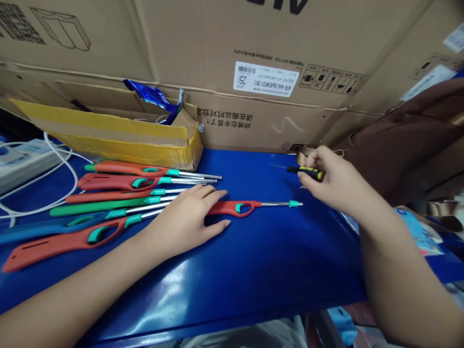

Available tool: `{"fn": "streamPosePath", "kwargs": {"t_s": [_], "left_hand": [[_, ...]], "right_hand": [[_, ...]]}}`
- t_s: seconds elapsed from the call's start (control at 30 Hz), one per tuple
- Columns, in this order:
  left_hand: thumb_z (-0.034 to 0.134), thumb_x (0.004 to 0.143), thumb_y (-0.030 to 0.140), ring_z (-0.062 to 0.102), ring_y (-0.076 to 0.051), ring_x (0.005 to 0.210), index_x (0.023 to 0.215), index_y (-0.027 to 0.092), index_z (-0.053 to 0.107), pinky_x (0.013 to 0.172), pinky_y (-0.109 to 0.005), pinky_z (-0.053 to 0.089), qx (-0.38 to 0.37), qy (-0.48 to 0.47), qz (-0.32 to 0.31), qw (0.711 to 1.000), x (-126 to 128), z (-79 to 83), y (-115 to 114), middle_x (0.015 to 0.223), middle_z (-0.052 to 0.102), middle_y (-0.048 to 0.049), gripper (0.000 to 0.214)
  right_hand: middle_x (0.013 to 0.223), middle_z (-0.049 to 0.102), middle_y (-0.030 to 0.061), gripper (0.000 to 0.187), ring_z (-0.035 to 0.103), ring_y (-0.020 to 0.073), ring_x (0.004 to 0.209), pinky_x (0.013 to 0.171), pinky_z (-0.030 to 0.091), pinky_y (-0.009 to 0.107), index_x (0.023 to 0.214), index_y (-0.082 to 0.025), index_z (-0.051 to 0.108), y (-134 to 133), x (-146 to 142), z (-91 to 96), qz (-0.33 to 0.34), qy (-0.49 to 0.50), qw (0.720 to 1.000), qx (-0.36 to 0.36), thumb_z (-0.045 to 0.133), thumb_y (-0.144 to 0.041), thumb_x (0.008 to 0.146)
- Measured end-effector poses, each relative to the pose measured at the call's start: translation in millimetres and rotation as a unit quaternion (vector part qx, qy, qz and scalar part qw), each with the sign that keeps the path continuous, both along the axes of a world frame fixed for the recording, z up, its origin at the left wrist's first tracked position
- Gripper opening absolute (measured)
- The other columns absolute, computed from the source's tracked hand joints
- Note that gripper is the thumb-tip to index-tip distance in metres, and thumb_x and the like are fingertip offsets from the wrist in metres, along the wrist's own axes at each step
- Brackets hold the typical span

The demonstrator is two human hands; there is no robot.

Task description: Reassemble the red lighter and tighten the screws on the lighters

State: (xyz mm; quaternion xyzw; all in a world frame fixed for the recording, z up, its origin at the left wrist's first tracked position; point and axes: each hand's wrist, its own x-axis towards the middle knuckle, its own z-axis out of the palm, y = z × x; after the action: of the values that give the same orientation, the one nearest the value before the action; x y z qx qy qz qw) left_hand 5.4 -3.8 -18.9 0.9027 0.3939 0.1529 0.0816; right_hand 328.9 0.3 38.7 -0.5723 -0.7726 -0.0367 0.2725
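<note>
My left hand (188, 217) lies flat, fingers stretched, over the handle end of a red stick lighter (250, 207) with a teal trigger and a metal nozzle pointing right on the blue table (253, 261). My right hand (333, 181) is closed around a small black and yellow screwdriver (304, 170), its tip pointing left, a little above and right of the lighter's nozzle. To the left lies a row of several more lighters (119, 193), red, green and blue, nozzles pointing right.
A yellow-taped open cardboard box (119, 140) with a blue packet (152, 96) stands behind the lighters. Large cardboard cartons (253, 63) wall off the back. A white power strip and cables (21, 164) lie at far left. Brown cloth (406, 140) sits at right.
</note>
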Motion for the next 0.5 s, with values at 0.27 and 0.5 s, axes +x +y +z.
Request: {"fn": "streamPosePath", "kwargs": {"t_s": [0.27,0.5], "left_hand": [[0.050,0.101,0.030,0.059,-0.025,0.107,0.133,0.022,0.059,0.094,-0.041,0.049,0.003,-0.023,-0.084,0.996,1.2,-12.9,9.8,0.118,0.064,-0.0101,0.034],[0.047,0.103,0.032,0.058,-0.024,0.104,0.132,0.020,0.061,0.091,-0.041,0.050,0.036,-0.032,-0.089,0.995,-0.3,-13.9,11.2,0.115,0.062,-0.0107,0.035]], "right_hand": [[0.109,0.064,0.0141,0.027,0.064,0.0304,0.097,0.078,0.052,0.040,0.106,-0.020,0.052,23.0,38.3,-30.1,-0.078,-0.191,0.956,-0.210,0.059,-0.020,0.079],[0.141,0.050,0.0211,0.046,0.049,0.0397,0.130,0.100,0.047,0.052,0.127,-0.017,0.055,17.6,46.5,-30.2,-0.039,-0.223,0.954,-0.195,0.056,-0.025,0.082]]}}
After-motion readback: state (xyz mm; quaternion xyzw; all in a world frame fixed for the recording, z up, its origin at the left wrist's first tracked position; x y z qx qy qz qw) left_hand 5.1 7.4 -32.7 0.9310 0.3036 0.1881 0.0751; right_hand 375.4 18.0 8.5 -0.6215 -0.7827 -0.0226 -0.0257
